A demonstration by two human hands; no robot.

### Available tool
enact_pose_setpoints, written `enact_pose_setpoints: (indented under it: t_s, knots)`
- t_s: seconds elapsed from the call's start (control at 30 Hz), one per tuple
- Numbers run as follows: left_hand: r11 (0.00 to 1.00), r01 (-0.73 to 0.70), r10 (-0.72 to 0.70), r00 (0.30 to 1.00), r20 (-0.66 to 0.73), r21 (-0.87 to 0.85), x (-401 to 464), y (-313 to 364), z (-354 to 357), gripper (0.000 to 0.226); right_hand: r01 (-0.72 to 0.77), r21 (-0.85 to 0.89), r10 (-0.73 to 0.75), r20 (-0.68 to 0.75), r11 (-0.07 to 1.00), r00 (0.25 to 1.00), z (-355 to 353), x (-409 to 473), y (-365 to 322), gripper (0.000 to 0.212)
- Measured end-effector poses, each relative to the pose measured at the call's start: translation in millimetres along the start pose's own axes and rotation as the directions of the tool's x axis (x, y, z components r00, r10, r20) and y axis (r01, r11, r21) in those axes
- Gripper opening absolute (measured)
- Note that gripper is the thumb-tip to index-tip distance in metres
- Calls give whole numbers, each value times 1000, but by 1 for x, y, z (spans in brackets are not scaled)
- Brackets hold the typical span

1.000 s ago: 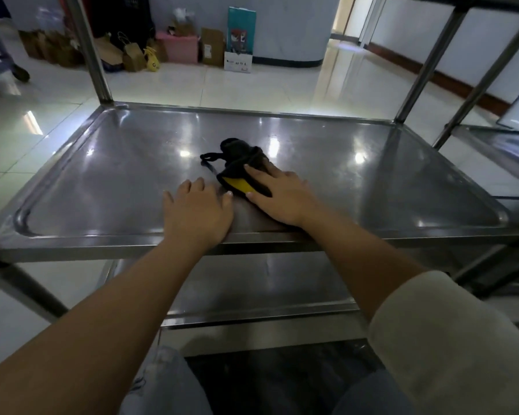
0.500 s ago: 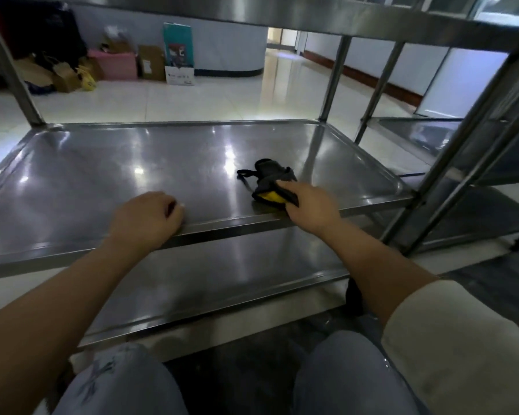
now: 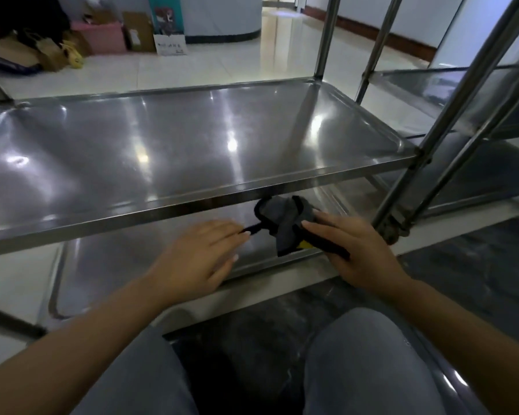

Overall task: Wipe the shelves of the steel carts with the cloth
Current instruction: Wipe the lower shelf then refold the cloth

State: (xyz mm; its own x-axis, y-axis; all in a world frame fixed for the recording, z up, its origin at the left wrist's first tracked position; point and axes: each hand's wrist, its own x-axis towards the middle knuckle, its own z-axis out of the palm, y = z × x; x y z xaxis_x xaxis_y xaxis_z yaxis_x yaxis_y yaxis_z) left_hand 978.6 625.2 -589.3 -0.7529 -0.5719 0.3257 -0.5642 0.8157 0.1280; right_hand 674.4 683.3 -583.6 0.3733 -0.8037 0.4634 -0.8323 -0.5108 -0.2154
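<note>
The right hand (image 3: 357, 250) has its grip clamped on the cloth (image 3: 285, 223), a grey rag with black edging and a yellow patch showing under the fingers. The cloth is bunched up and sits just below the front edge of the middle shelf (image 3: 192, 139), over the right front part of the lower shelf (image 3: 102, 259); whether it touches that shelf cannot be told. A black strip of the cloth runs left to the left hand (image 3: 201, 256), whose fingertips meet it. The left hand's grip is apart, fingers stretched out flat and pointing right, above the lower shelf's front rim.

Both shelves belong to one steel cart, its upright posts (image 3: 324, 37) rising at the corners. A second cart (image 3: 462, 94) stands just beside it on the right. The person's knees in pale jeans (image 3: 372, 363) fill the bottom of the view. Far back on the tiled floor, boxes (image 3: 138, 31) and a pink bin (image 3: 102, 37) line the wall.
</note>
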Motion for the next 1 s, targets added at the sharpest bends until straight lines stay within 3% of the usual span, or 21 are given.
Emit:
enact_pose_setpoints:
  t_s: [0.07,0.17,0.3,0.4,0.53,0.63,0.73,0.83,1.0]
  knots:
    - [994,106,-108,984,141,22,-4,-5,26,50,-51,-53,57,107,997,993,20,-15,12,49]
    - [938,334,-346,882,321,95,-8,-26,70,57,-195,-37,199,217,980,956,63,-23,28,54]
    - [833,527,-544,719,432,170,-8,-50,129,58,-319,-39,316,288,947,904,134,-8,45,51]
    - [773,604,-618,644,451,196,-5,-63,175,59,-380,-107,393,336,919,856,193,4,56,54]
    - [732,644,-666,607,433,223,0,-71,227,68,-368,-230,432,381,901,818,255,8,65,63]
    - [704,674,-688,567,453,224,-2,-73,253,71,-309,-270,393,356,912,848,276,3,80,62]
    - [698,684,-695,576,431,212,-7,-72,261,73,-312,-293,403,343,904,848,272,2,107,56]
    - [705,677,-690,587,423,211,-7,-73,260,81,-444,-330,542,326,833,775,252,-1,145,55]
    - [701,682,-690,573,443,209,-4,-72,259,84,-691,-347,773,283,634,567,220,-10,195,59]
